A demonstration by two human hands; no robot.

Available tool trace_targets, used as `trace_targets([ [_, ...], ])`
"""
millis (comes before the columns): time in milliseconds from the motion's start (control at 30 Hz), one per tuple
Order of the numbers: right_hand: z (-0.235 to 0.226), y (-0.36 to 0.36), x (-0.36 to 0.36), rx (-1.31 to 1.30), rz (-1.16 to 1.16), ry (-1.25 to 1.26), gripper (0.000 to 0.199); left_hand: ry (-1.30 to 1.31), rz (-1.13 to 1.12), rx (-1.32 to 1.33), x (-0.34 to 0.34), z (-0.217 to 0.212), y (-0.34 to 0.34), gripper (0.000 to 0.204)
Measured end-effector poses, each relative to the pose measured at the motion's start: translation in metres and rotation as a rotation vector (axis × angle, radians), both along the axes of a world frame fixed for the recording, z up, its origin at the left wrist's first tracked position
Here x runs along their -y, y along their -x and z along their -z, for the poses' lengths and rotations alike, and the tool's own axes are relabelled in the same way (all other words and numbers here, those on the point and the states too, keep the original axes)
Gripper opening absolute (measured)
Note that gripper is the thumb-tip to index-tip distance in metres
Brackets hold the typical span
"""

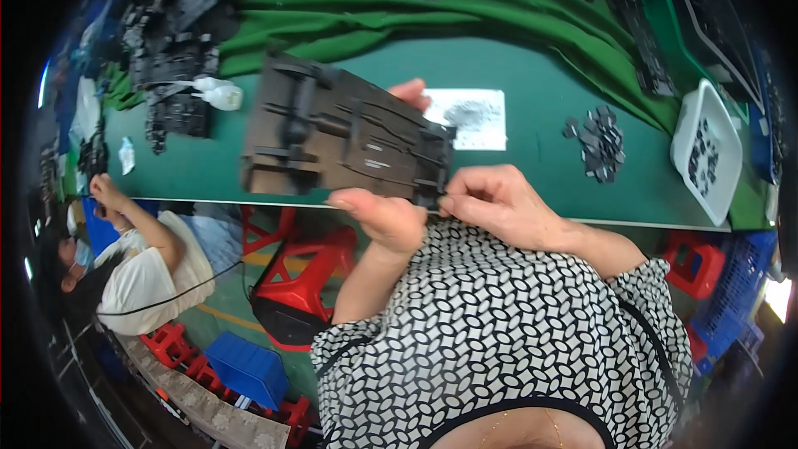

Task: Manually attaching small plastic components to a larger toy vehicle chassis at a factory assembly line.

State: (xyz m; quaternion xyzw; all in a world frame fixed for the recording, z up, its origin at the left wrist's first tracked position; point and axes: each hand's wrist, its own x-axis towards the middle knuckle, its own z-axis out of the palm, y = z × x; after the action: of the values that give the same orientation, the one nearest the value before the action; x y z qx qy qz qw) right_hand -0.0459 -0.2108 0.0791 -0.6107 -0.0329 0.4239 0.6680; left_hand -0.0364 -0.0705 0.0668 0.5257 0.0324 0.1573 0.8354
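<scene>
Remotely, I see the left hand [386, 220] gripping a dark panel [353, 137], which partly blocks a white sheet [492, 135]; right hand [503, 206] curled at the panel's corner; black pieces [602, 148] farther right.

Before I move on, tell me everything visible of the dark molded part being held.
The dark molded part is a long, roughly rectangular, brown-black panel, plastic-looking. Raised ribs run along it, black fittings cross both ends, and pale marks sit near its middle. It is held tilted over the near edge of the green table. The left grip holds it; the right grip is at its near right corner, contact unclear.
</scene>
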Motion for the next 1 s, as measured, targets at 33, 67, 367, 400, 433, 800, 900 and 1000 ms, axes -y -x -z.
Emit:
trace_targets([
  [33,0.001,-0.001,0.003,0.024,0.008,0.018,0.016,0.012,0.029,0.000,0.003,0.000,-0.003,0.103],
  [67,0.003,-0.001,0.003,0.011,0.023,-0.014,0.016,0.001,0.039,-0.003,0.001,0.002,-0.003,0.101],
  [367,-0.015,-0.008,0.028,0.127,0.170,0.127,0.022,-0.544,-0.059,0.153,-0.093,-0.022,-0.039,0.074],
  [400,-0.013,-0.008,0.029,0.139,0.191,0.129,0.022,-0.584,-0.044,0.222,-0.120,-0.024,-0.053,0.059],
  [433,-0.013,-0.010,0.032,0.133,0.182,0.165,0.022,-0.683,-0.132,0.155,-0.134,-0.032,-0.069,0.055],
  [800,-0.006,-0.014,0.034,0.089,0.297,0.095,0.022,-2.027,-0.865,0.132,-0.306,-0.084,-0.265,0.065],
  [900,-0.004,-0.016,0.036,0.114,0.314,0.134,0.021,-2.123,-1.019,0.014,-0.327,-0.086,-0.301,0.046],
  [1000,0.000,-0.017,0.035,0.099,0.342,0.145,0.020,-2.064,-0.786,-0.359,-0.340,-0.067,-0.318,0.030],
])
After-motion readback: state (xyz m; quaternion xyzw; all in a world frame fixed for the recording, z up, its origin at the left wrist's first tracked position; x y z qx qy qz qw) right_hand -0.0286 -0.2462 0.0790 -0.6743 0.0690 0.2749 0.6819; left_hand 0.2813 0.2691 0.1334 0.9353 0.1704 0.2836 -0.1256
